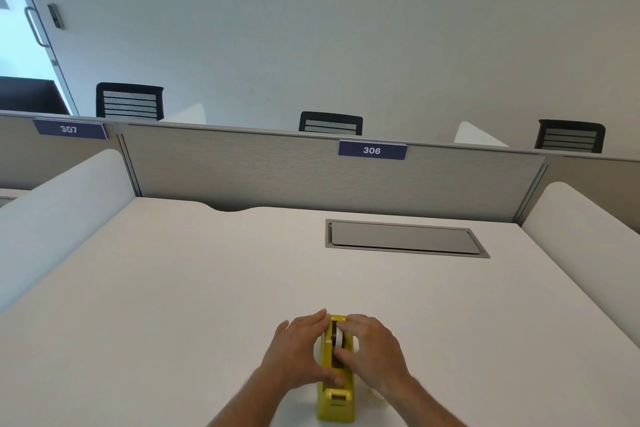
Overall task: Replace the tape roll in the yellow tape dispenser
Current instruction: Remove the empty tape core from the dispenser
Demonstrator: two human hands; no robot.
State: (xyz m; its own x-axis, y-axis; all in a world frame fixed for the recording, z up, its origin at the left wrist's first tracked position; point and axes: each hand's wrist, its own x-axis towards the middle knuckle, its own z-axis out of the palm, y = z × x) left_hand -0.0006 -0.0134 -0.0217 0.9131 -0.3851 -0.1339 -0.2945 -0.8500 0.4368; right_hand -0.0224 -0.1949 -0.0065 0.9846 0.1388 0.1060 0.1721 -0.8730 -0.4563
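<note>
The yellow tape dispenser [336, 402] stands on the white desk near the front edge, its cutter end toward me. My left hand [299, 350] grips its left side, thumb lying across the top. My right hand [370, 347] reaches in from the right, with fingers pinched on the white tape roll [340, 337] that sits on a dark hub in the dispenser's slot. A small pale object [375, 393] peeks out below my right wrist; what it is I cannot tell.
A grey flush cable hatch [405, 238] is set into the desk at the back right. A grey partition [294, 170] labelled 306 closes the far side, with white side dividers [59, 204] left and right. Black chair backs [330, 123] show beyond.
</note>
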